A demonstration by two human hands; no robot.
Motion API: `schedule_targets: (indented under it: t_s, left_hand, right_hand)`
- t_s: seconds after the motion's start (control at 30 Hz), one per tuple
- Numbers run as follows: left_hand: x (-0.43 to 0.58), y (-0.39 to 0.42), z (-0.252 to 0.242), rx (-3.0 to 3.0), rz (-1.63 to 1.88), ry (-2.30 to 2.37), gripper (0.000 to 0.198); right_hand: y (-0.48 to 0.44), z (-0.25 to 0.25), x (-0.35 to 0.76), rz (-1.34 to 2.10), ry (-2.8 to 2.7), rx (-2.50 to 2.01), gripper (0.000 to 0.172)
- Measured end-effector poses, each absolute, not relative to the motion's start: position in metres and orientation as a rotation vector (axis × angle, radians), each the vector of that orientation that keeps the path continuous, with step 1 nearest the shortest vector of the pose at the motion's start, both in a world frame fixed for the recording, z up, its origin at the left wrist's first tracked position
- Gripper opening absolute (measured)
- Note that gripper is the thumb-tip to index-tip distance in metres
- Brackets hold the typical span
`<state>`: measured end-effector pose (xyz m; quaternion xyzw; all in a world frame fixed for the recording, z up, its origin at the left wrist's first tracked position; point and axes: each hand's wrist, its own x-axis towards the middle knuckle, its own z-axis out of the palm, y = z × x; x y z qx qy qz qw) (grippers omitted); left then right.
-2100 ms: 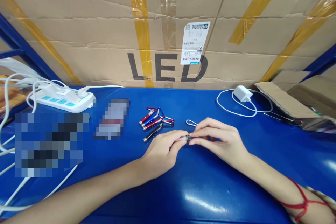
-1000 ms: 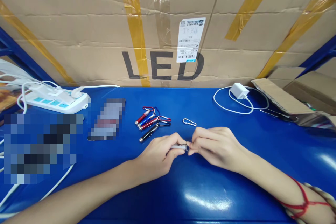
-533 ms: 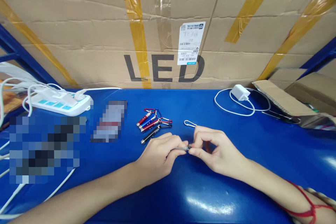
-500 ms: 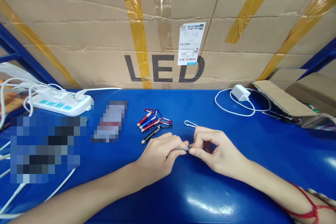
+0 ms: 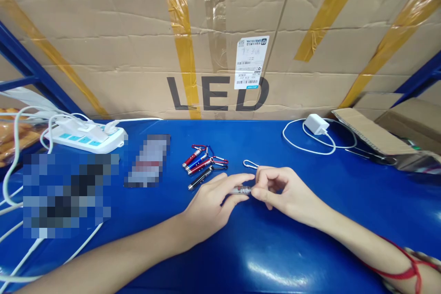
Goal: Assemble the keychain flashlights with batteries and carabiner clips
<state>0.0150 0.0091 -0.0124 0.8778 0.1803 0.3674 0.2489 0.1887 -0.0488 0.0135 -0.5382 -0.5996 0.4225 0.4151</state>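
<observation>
Over the blue table (image 5: 296, 248), my left hand (image 5: 212, 202) pinches the body of a small silver pen light (image 5: 241, 190). My right hand (image 5: 279, 193) has its thumb and forefinger closed on the right end of the same pen light. A loose silver carabiner clip (image 5: 250, 164) lies just behind my right hand. Several small pen lights (image 5: 201, 163) in red, blue and black, with clips, lie in a bunch behind my left hand.
A big cardboard box (image 5: 220, 41) marked LED walls the back. A white power strip (image 5: 87, 134) with cables sits at the left. A white charger (image 5: 316, 124) and its coiled cable lie at the back right, beside cardboard pieces (image 5: 372, 131). Two blurred patches lie left of the lights.
My right fingers have shifted on the pen light's end, curling in closer. My left fingers stretch further along its body. Both hands stay at the same spot.
</observation>
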Motion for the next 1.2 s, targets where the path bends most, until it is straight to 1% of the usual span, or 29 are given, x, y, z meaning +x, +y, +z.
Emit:
schedule_targets:
  t_s: [0.2, 0.57, 0.63, 0.8, 0.87, 0.97, 1.1, 1.2]
  left_hand:
    - [0.015, 0.011, -0.010, 2.377, 0.961, 0.465, 0.019]
    - [0.017, 0.009, -0.008, 2.212, 0.829, 0.563, 0.016]
    - [0.017, 0.010, -0.006, 2.133, 0.800, 0.611, 0.015]
    - [0.019, 0.013, -0.003, 1.945, 0.784, 0.761, 0.016]
    - [0.019, 0.015, -0.005, 1.878, 0.800, 0.802, 0.018]
    - [0.020, 0.017, -0.009, 1.781, 0.788, 0.825, 0.022]
    - [0.021, 0.016, -0.009, 1.724, 0.747, 0.826, 0.029]
    - [0.023, 0.013, -0.005, 1.718, 0.685, 0.867, 0.026]
  right_hand:
    - [-0.048, 0.016, 0.188, 0.897, -1.526, -1.412, 0.037]
    - [-0.045, 0.015, 0.194, 0.890, -1.530, -1.397, 0.042]
    - [-0.044, 0.015, 0.198, 0.747, -1.561, -1.441, 0.038]
    - [-0.039, 0.009, 0.216, -0.054, -1.869, -1.726, 0.021]
    - [-0.037, 0.005, 0.222, -0.184, -1.985, -1.818, 0.020]
    - [-0.034, 0.000, 0.226, -0.144, -2.103, -1.858, 0.015]
    - [-0.033, 0.001, 0.223, -0.081, -2.196, -1.770, 0.014]
    - [-0.034, 0.004, 0.219, -0.039, -2.231, -1.730, 0.014]
